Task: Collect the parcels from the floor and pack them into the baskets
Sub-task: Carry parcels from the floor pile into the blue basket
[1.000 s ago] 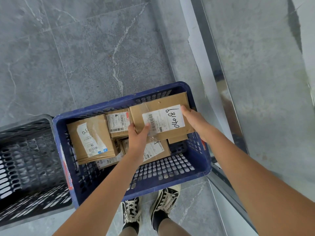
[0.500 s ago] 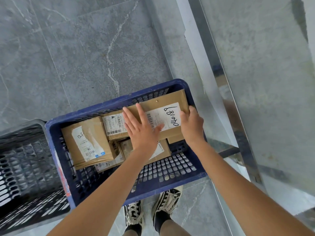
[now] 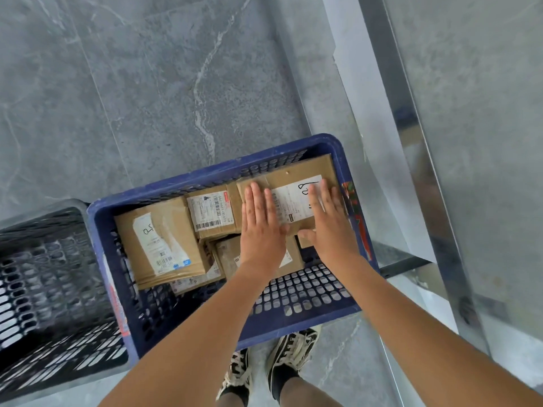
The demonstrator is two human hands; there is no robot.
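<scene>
Both hands press flat on a cardboard parcel inside a blue basket on a grey stone floor.

The left hand (image 3: pixel 260 227) and right hand (image 3: pixel 329 221) lie side by side, fingers (image 3: pixel 255 198) straight and released, grasping nothing, palms down on the top parcel (image 3: pixel 296 179), which sits in the far right corner of the blue basket (image 3: pixel 296 327) and carries a white label with handwriting. More labelled parcels fill the basket beside and beneath it, among them a flat parcel (image 3: pixel 161 239) at the left. A dark basket (image 3: pixel 44 289) stands touching the blue one on its left. The floor (image 3: pixel 132 83) is grey marbled tile with pale veins and thin joints. At the right runs a shiny metal frame (image 3: pixel 411 136) along a grey wall panel. The person's patterned shoes (image 3: pixel 291 348) show under the basket's near edge.
</scene>
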